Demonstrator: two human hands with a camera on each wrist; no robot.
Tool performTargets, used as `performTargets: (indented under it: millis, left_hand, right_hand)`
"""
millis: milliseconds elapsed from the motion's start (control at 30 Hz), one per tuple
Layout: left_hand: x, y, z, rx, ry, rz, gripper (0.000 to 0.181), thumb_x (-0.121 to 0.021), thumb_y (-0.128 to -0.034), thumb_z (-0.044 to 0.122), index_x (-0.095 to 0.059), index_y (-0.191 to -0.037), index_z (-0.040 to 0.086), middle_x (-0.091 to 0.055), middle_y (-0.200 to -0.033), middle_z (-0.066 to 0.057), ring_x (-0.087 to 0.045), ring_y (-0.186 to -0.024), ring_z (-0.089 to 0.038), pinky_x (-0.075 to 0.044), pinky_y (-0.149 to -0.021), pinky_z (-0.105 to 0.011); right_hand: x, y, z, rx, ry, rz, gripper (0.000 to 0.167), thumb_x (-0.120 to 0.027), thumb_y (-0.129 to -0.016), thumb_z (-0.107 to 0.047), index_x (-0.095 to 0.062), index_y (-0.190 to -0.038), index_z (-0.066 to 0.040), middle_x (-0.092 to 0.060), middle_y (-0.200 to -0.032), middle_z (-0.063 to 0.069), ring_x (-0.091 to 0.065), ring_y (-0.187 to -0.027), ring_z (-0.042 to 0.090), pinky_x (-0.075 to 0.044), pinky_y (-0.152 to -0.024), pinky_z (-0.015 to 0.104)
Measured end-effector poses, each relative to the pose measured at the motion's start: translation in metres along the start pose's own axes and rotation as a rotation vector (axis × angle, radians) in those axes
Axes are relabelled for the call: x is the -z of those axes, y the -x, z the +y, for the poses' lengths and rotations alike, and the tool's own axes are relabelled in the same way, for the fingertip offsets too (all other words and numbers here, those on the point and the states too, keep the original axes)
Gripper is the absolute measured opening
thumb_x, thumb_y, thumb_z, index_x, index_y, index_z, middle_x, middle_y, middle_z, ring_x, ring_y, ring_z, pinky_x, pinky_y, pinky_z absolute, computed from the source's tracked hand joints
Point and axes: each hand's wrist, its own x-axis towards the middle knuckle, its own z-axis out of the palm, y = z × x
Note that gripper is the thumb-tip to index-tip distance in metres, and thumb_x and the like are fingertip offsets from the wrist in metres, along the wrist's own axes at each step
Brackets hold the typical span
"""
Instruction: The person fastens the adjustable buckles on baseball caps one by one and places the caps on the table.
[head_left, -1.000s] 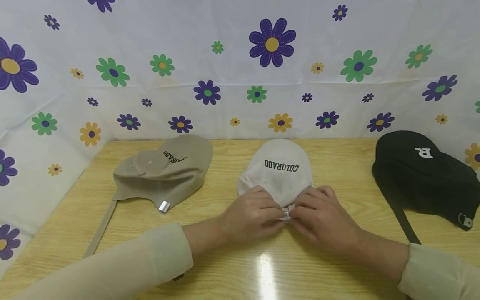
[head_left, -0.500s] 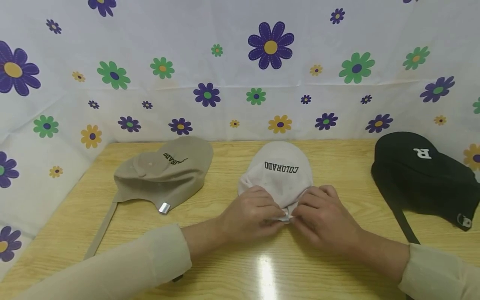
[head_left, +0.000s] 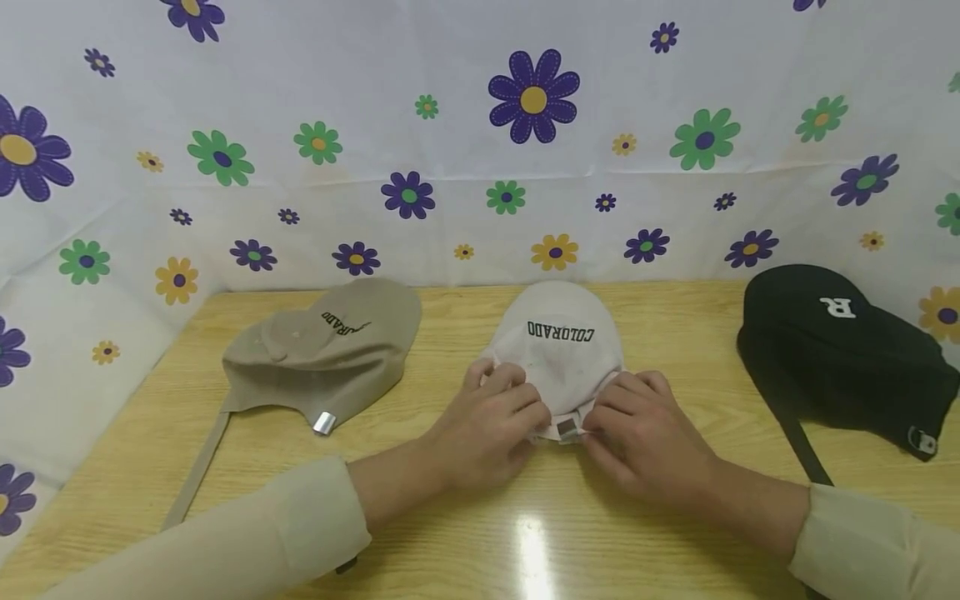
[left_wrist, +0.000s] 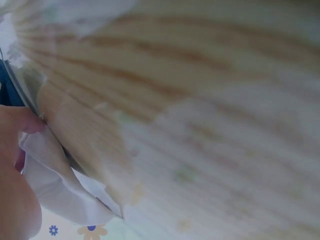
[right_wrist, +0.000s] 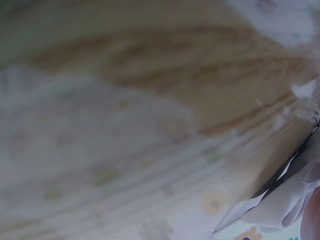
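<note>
A pale pink-white baseball cap (head_left: 561, 367) lettered "COLORADO" lies at mid-table, its strap side toward me. My left hand (head_left: 491, 425) grips the cap's lower left edge with curled fingers; the left wrist view shows the thumb (left_wrist: 32, 120) against the pale cloth. To the right of the metal buckle (head_left: 568, 428), my right hand (head_left: 641, 437) pinches the cap's strap end. The buckle shows between the two hands. Where the strap runs beneath the right fingers is hidden. In the right wrist view, only a corner of the pale cap (right_wrist: 280, 207) shows.
On the wooden table (head_left: 450, 533), a tan cap (head_left: 322, 354) lies at left with its strap hanging loose. A black cap (head_left: 840, 358) with a white "R" lies at right, its strap loose too. Behind stands a flower-print cloth (head_left: 450, 67).
My left hand has moved left, off the buckle and onto the cap's left edge, so the buckle is now uncovered. My right hand stays at the strap. The view has shifted slightly.
</note>
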Motion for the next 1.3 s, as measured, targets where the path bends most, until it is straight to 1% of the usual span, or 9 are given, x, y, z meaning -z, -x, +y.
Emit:
performTargets:
  millis: [133,300,467,633,833,933,1033,1100,1300]
  left_hand:
    - [0.0010,0.0009,0.0008,0.044,-0.022,-0.030,0.016,-0.075,-0.0748,0.021,-0.064,-0.087,0.023,-0.062,-0.086,0.010,-0.049,-0.106,-0.019,-0.030,-0.096,-0.046]
    - [0.0001,0.0017,0.0000,0.035,-0.068,-0.008,0.018,-0.077,-0.0770,0.029,-0.061,-0.081,0.022,-0.060,-0.084,0.009,-0.050,-0.102,-0.019,-0.031,-0.093,-0.044]
    - [-0.0014,-0.0004,-0.0021,-0.013,-0.032,0.116,0.014,-0.075,-0.0786,0.020,-0.061,-0.081,0.017,-0.059,-0.088,0.005,-0.054,-0.091,-0.016,-0.039,-0.087,-0.038]
    - [0.0004,-0.0034,-0.0028,-0.041,-0.019,0.220,0.011,-0.071,-0.0784,0.011,-0.061,-0.081,0.013,-0.061,-0.089,0.002,-0.058,-0.087,-0.017,-0.048,-0.089,-0.039]
    - [0.0002,-0.0064,-0.0005,-0.060,-0.067,0.350,0.012,-0.062,-0.0766,0.003,-0.057,-0.081,0.013,-0.062,-0.093,0.001,-0.055,-0.089,-0.020,-0.041,-0.087,-0.043]
    - [-0.0008,-0.0069,0.0005,-0.068,-0.114,0.385,0.011,-0.061,-0.0824,0.003,-0.059,-0.085,0.014,-0.064,-0.096,0.002,-0.052,-0.091,-0.020,-0.037,-0.085,-0.042]
    - [-0.0015,-0.0070,0.0009,-0.086,-0.143,0.402,0.011,-0.058,-0.0887,0.005,-0.062,-0.090,0.015,-0.067,-0.095,0.006,-0.052,-0.091,-0.019,-0.035,-0.084,-0.042]
    - [-0.0014,-0.0069,0.0010,-0.091,-0.143,0.397,0.013,-0.057,-0.0886,0.005,-0.063,-0.094,0.015,-0.068,-0.093,0.007,-0.051,-0.091,-0.019,-0.034,-0.083,-0.042]
    - [-0.0005,-0.0054,0.0006,-0.046,-0.111,0.297,0.030,-0.059,-0.0738,0.018,-0.062,-0.103,0.013,-0.067,-0.093,0.006,-0.049,-0.094,-0.021,-0.029,-0.086,-0.044]
  right_hand:
    - [0.0001,-0.0001,-0.0002,0.007,-0.003,0.009,0.008,-0.074,-0.080,-0.021,-0.067,-0.080,-0.020,-0.060,-0.084,-0.011,-0.053,-0.088,0.012,-0.035,-0.081,0.035]
    - [-0.0001,-0.0005,0.0000,0.016,-0.012,0.013,0.008,-0.074,-0.080,-0.020,-0.067,-0.080,-0.020,-0.060,-0.083,-0.011,-0.052,-0.088,0.012,-0.034,-0.080,0.035]
    - [-0.0001,0.0000,0.0004,0.011,-0.010,0.019,0.007,-0.073,-0.079,-0.020,-0.067,-0.080,-0.020,-0.060,-0.084,-0.010,-0.052,-0.090,0.013,-0.034,-0.079,0.034]
    - [-0.0008,-0.0001,0.0000,0.022,-0.014,0.026,0.004,-0.069,-0.081,-0.022,-0.067,-0.079,-0.020,-0.061,-0.084,-0.009,-0.053,-0.091,0.014,-0.035,-0.080,0.033]
    - [-0.0019,0.0002,-0.0016,0.062,-0.024,0.060,0.012,-0.062,-0.087,-0.026,-0.067,-0.080,-0.018,-0.062,-0.086,-0.007,-0.053,-0.089,0.015,-0.035,-0.078,0.033]
    - [-0.0021,0.0004,-0.0018,0.081,-0.044,0.084,0.019,-0.058,-0.093,-0.030,-0.067,-0.081,-0.018,-0.062,-0.087,-0.006,-0.053,-0.089,0.016,-0.035,-0.079,0.033]
    - [-0.0023,0.0002,-0.0019,0.096,-0.062,0.109,0.027,-0.052,-0.099,-0.034,-0.067,-0.084,-0.017,-0.063,-0.088,-0.006,-0.053,-0.089,0.015,-0.034,-0.079,0.032]
    - [-0.0022,-0.0001,-0.0018,0.099,-0.074,0.125,0.030,-0.049,-0.101,-0.035,-0.067,-0.085,-0.017,-0.062,-0.089,-0.006,-0.054,-0.089,0.015,-0.034,-0.079,0.032]
    - [-0.0020,-0.0005,-0.0017,0.072,-0.094,0.160,0.033,-0.047,-0.102,-0.036,-0.068,-0.091,-0.014,-0.061,-0.090,-0.005,-0.054,-0.090,0.015,-0.034,-0.079,0.032]
